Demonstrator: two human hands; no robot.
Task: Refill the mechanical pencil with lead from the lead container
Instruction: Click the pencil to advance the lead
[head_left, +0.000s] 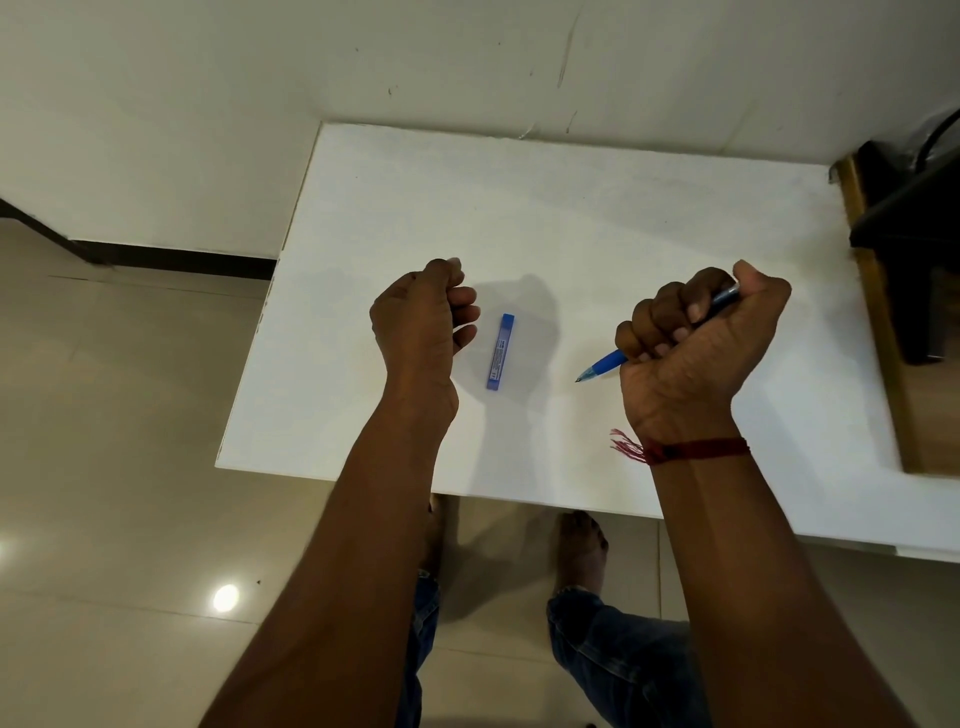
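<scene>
A slim blue lead container (500, 351) lies flat on the white table (571, 218), its long side running toward and away from me. Just left of it hovers my left hand (423, 319), fingers curled into a loose fist with nothing visible in it. My right hand (696, 348) is to the right of the container, fisted around a blue mechanical pencil (605, 364). The pencil's tip points down and left toward the table; its rear end sticks out by my thumb.
The white table meets a pale wall at the back. A wooden-framed dark piece of furniture (914, 249) stands against the table's right edge. Tiled floor (114, 441) lies to the left, and my legs and feet show below the near edge.
</scene>
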